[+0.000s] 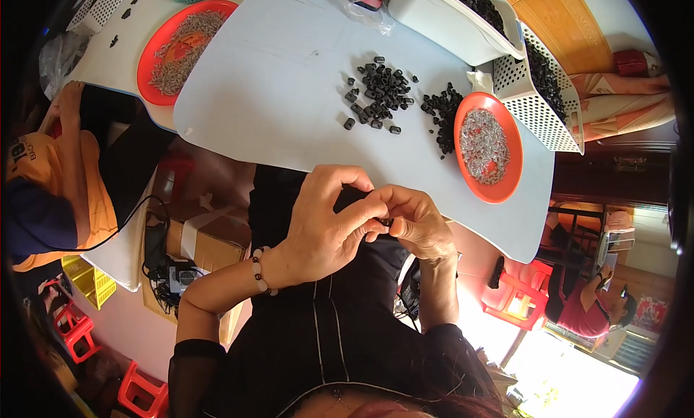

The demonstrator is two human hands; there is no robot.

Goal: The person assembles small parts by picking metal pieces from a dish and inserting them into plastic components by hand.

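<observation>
At the far left, a seated person (43, 208) in an orange and navy top rests an arm near a pale table (108, 67). Below are a yellow crate (90, 282) and a red stool (142, 390). On that table, a round orange-red plate (147, 64) holds many small greyish pieces.

Next to it, a light blue-grey table (275, 71) stretches across the upper middle. Under its left part, on the floor side, stands an open cardboard box (213, 248).

In the centre, in front of the table's near edge and above the wearer's dark clothing, the left hand (325, 226), with a beaded bracelet (258, 270) at the wrist, bends its thumb and fingers inward, pinching a small black part (387, 221). The part sits between the fingertips of both hands, mostly hidden by them. The right hand (419, 223) grips it from the other side with thumb and index finger.

Beyond the hands, a loose pile of black pieces (379, 92) lies on the table, with a heap of smaller black bits (442, 111) to its right. Behind them stands a white bin (434, 27) of dark parts. Farther right, an orange plate (495, 192) of silvery pieces lies beside a perforated white basket (531, 107), also filled with dark parts.

At the far right, another person (578, 309) wears a dark red top.
</observation>
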